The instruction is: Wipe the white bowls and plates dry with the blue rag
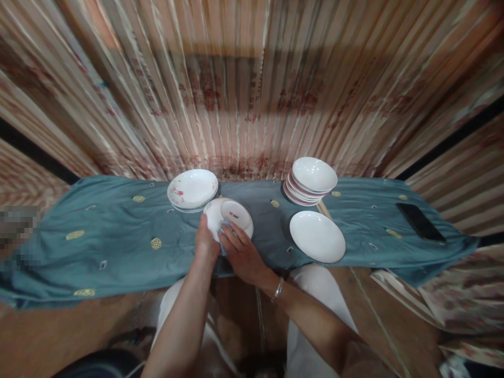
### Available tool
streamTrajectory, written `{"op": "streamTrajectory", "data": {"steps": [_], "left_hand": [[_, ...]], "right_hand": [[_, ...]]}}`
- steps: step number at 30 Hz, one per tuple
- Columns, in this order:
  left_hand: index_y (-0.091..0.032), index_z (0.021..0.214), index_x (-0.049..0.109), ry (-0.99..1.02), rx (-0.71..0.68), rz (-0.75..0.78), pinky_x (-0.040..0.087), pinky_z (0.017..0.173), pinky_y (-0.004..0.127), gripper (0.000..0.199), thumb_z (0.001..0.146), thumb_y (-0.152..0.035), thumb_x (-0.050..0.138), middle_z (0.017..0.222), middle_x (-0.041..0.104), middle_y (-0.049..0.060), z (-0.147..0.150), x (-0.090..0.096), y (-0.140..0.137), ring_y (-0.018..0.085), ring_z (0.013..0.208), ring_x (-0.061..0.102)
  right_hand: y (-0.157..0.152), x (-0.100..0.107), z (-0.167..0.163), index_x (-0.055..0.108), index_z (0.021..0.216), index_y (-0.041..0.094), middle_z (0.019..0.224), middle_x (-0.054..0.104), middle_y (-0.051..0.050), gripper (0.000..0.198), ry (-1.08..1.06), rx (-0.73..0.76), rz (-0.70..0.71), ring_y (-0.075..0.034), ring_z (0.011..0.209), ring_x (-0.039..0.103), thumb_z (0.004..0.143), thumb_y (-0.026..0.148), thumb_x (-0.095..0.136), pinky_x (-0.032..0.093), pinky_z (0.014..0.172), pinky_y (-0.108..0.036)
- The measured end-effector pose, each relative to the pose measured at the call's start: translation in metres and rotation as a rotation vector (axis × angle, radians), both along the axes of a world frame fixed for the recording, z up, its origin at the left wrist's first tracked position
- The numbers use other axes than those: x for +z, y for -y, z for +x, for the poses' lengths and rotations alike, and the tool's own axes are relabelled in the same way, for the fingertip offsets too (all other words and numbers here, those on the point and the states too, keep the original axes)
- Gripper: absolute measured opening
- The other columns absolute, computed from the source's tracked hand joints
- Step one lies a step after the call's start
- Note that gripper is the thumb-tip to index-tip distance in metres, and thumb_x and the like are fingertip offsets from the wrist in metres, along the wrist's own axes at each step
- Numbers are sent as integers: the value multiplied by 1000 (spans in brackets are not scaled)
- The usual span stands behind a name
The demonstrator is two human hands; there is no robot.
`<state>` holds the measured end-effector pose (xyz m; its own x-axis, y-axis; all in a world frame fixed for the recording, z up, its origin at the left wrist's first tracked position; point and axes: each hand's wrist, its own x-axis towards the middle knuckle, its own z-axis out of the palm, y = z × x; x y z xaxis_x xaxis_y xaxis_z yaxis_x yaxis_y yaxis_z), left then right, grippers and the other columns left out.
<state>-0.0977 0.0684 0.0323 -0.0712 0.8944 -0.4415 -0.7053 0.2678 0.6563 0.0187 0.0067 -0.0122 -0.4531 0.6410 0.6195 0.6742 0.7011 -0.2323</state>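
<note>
My left hand [207, 240] grips the left edge of a white plate [212, 212], fingers wrapped round it. The plate is tilted with its underside up, showing a foot ring and a small red and dark mark. My right hand [243, 254] presses a light bluish cloth [226, 224] against the plate's underside; most of the cloth is hidden under the fingers. Just behind the plate, to the left, stands a stack of white plates [195, 188] with a red floral pattern.
A stack of white bowls [314, 176] with reddish rims stands at the back right. One white oval-looking plate [317, 237] lies in front of it. A dark phone [420, 221] rests at the right on the teal tablecloth [126, 226]. Striped curtains [252, 94] hang behind the table.
</note>
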Motion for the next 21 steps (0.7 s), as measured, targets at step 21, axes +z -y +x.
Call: {"op": "streamTrajectory", "data": {"steps": [21], "left_hand": [[-12,112,67,-75,55,173,52,98,38,41,89,-44,55,99,75,11,13,7,15,26,106,68]], "right_hand": [[-50,-12,25,35,148,6,154,35,-20,56,-397,-213,-320,-26,147,25,101,35,29,23,121,-51]]}}
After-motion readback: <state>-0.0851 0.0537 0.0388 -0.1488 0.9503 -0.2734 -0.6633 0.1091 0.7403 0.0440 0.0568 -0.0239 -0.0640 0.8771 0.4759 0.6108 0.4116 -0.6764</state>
